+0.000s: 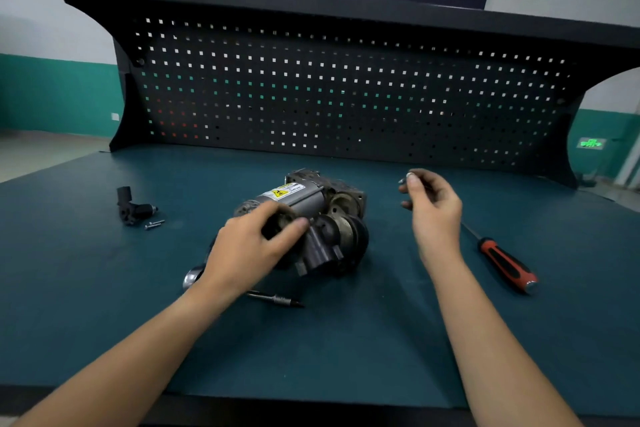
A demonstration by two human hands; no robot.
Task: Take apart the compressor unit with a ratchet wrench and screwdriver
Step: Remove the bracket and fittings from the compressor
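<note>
The grey metal compressor unit (311, 215), with a yellow warning label on its cylindrical body, lies on its side near the middle of the dark teal bench (346, 340), its round pulley-like end turned toward the person's right. The left hand (249, 246) grips the unit's near left end, its fingers (270, 211) curled over the top and the thumb pressed against the front of the housing.

Under the left wrist, the chrome-headed ratchet wrench (191, 278) lies on the bench, only its shiny head showing. Just beside it, toward the person, lies a slim dark metal bit (277, 298), apart from the unit.

The right hand (434, 208) is raised above the bench to the right of the unit, not touching it. Its thumb and forefinger pinch a small grey metal piece (402, 180), too small to identify; the other fingers are loosely curled.

Beyond the right forearm, a screwdriver with a red and black handle (505, 265) lies on the bench, its thin shaft pointing toward the right hand.

Well to the left of the unit sits a black plastic fitting (133, 206), with two small loose screws (154, 224) just beside it. A black perforated pegboard (346, 90) rises at the back of the bench.
</note>
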